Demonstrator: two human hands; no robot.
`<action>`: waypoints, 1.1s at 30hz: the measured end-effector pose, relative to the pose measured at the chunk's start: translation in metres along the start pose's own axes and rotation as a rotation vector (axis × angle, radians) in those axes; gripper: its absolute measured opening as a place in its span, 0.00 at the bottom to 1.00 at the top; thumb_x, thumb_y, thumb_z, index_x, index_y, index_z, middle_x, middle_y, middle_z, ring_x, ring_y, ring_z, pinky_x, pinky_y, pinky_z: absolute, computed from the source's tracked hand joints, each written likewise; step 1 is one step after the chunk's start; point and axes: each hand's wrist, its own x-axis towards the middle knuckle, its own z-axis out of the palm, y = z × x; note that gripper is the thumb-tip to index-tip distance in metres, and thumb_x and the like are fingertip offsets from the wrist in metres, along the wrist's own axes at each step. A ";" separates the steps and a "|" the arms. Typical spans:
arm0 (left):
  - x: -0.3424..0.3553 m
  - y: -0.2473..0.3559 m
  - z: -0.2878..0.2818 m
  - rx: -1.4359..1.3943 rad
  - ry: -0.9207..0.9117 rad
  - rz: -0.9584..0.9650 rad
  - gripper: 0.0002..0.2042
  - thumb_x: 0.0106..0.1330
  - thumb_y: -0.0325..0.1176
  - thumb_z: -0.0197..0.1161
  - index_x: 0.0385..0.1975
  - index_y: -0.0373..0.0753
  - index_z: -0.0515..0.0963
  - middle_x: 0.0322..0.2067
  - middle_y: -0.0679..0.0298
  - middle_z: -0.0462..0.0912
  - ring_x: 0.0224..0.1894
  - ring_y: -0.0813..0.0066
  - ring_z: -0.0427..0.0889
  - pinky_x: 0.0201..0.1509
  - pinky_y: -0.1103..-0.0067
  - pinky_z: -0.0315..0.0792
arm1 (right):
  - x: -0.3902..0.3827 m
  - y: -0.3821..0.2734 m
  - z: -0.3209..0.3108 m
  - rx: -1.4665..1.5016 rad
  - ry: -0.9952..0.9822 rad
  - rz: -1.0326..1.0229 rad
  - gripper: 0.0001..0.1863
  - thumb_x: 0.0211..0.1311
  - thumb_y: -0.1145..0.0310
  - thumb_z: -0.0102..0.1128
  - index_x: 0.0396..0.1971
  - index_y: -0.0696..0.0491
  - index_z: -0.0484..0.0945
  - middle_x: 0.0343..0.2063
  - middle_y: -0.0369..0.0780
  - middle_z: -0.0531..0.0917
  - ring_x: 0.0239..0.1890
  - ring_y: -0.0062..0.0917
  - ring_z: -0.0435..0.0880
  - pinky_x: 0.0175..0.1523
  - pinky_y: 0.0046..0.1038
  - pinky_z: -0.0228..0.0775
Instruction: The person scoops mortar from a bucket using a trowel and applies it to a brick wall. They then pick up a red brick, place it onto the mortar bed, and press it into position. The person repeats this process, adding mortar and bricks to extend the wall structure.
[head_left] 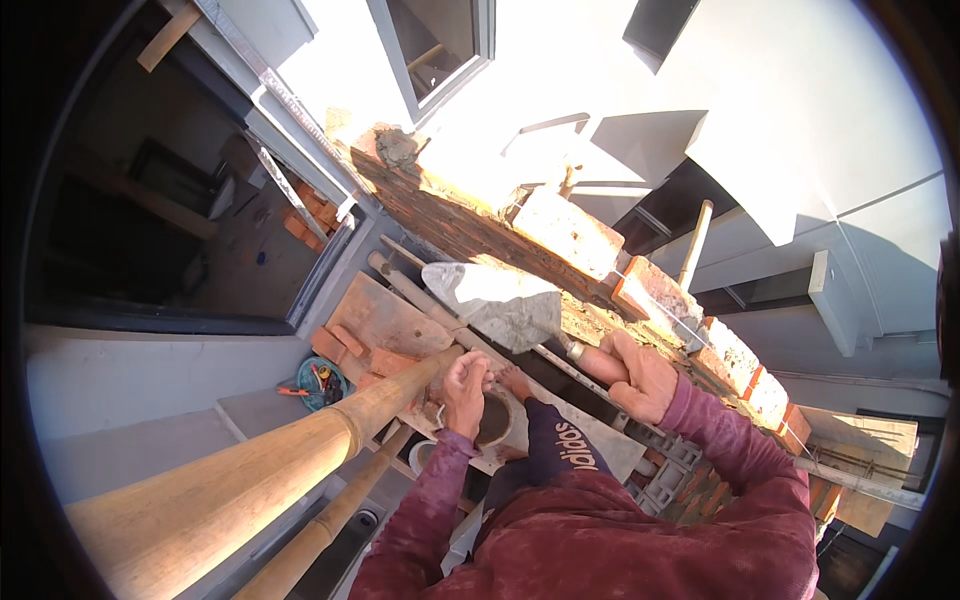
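My right hand is wrapped round the wooden handle of a bricklayer's trowel. Its broad, mortar-smeared blade points left, alongside the brick wall. Several bricks sit along the top of that wall, with a thin string running past them. My left hand is closed, its fingers curled, beside a thick bamboo pole; whatever it may hold is hidden. Below it, partly covered by my arm and leg, a round container stands on the boards.
Loose bricks lie on the plank platform by the bamboo. A round tool basket is at the left. A second bamboo pole crosses the lower left. Window openings and a white wall lie beyond the brickwork.
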 end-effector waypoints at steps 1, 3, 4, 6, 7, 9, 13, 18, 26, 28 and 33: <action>0.030 0.032 0.013 -0.002 0.056 0.026 0.13 0.69 0.38 0.58 0.46 0.36 0.75 0.37 0.66 0.81 0.32 0.84 0.79 0.33 0.86 0.73 | 0.023 -0.013 -0.012 -0.156 0.217 -0.129 0.21 0.50 0.72 0.56 0.46 0.60 0.67 0.32 0.51 0.75 0.33 0.46 0.77 0.40 0.39 0.70; 0.098 0.073 0.033 -0.014 0.113 0.123 0.15 0.66 0.41 0.62 0.44 0.35 0.74 0.33 0.68 0.78 0.31 0.84 0.78 0.31 0.86 0.73 | 0.074 -0.012 -0.026 -0.360 0.367 -0.176 0.21 0.53 0.70 0.58 0.47 0.59 0.66 0.33 0.52 0.76 0.35 0.50 0.77 0.40 0.42 0.70; 0.126 0.093 0.047 -0.022 0.161 0.083 0.18 0.65 0.43 0.64 0.44 0.35 0.73 0.33 0.67 0.77 0.31 0.83 0.78 0.30 0.85 0.74 | 0.101 -0.002 -0.033 -0.361 0.346 -0.161 0.21 0.55 0.70 0.58 0.47 0.59 0.65 0.34 0.53 0.76 0.35 0.51 0.78 0.39 0.43 0.70; 0.180 0.109 0.070 -0.066 0.205 0.044 0.21 0.62 0.44 0.67 0.43 0.35 0.71 0.34 0.65 0.77 0.29 0.78 0.80 0.29 0.83 0.75 | 0.154 0.026 -0.047 -0.410 0.314 -0.126 0.20 0.56 0.70 0.57 0.47 0.59 0.64 0.35 0.54 0.76 0.36 0.52 0.78 0.38 0.44 0.70; 0.207 0.104 0.071 -0.091 0.231 0.110 0.20 0.62 0.43 0.68 0.43 0.36 0.70 0.33 0.65 0.77 0.28 0.77 0.81 0.27 0.82 0.76 | 0.178 0.039 -0.046 -0.446 0.285 -0.114 0.20 0.57 0.71 0.57 0.47 0.59 0.63 0.35 0.55 0.76 0.36 0.53 0.78 0.37 0.44 0.70; 0.231 0.111 0.077 -0.220 0.280 0.135 0.23 0.57 0.36 0.73 0.42 0.32 0.67 0.24 0.60 0.78 0.17 0.79 0.77 0.14 0.83 0.70 | 0.215 0.062 -0.041 -0.399 0.199 -0.060 0.19 0.58 0.70 0.56 0.47 0.59 0.63 0.34 0.56 0.77 0.36 0.54 0.78 0.38 0.44 0.70; 0.250 0.115 0.084 0.005 0.258 0.146 0.21 0.57 0.37 0.72 0.39 0.29 0.70 0.26 0.58 0.80 0.21 0.76 0.82 0.17 0.83 0.73 | 0.235 0.069 -0.032 -0.352 0.291 -0.246 0.18 0.63 0.67 0.53 0.48 0.58 0.61 0.40 0.57 0.77 0.41 0.55 0.78 0.42 0.45 0.73; 0.242 0.124 0.085 0.093 0.260 0.089 0.20 0.59 0.40 0.70 0.35 0.28 0.73 0.30 0.57 0.81 0.27 0.73 0.84 0.28 0.81 0.79 | 0.253 0.081 -0.016 -0.448 0.152 -0.103 0.19 0.65 0.62 0.53 0.48 0.59 0.65 0.39 0.58 0.79 0.42 0.53 0.79 0.45 0.45 0.72; 0.246 0.119 0.079 0.082 0.265 0.140 0.20 0.56 0.41 0.70 0.33 0.28 0.74 0.28 0.57 0.82 0.25 0.74 0.84 0.26 0.81 0.78 | 0.254 0.065 -0.025 -0.296 0.175 -0.141 0.21 0.64 0.63 0.53 0.48 0.64 0.64 0.33 0.58 0.79 0.38 0.54 0.80 0.42 0.44 0.73; 0.246 0.122 0.085 0.061 0.259 0.148 0.19 0.55 0.39 0.69 0.32 0.27 0.75 0.27 0.57 0.82 0.25 0.73 0.84 0.25 0.81 0.77 | 0.256 0.073 -0.023 -0.415 0.139 -0.169 0.22 0.64 0.64 0.53 0.48 0.66 0.63 0.33 0.59 0.79 0.39 0.53 0.80 0.41 0.44 0.73; 0.246 0.121 0.082 0.042 0.249 0.115 0.19 0.55 0.39 0.69 0.33 0.27 0.75 0.27 0.57 0.82 0.24 0.74 0.84 0.26 0.81 0.77 | 0.274 0.056 -0.036 -0.381 0.126 -0.161 0.21 0.66 0.64 0.52 0.52 0.62 0.64 0.34 0.58 0.79 0.40 0.53 0.80 0.44 0.44 0.72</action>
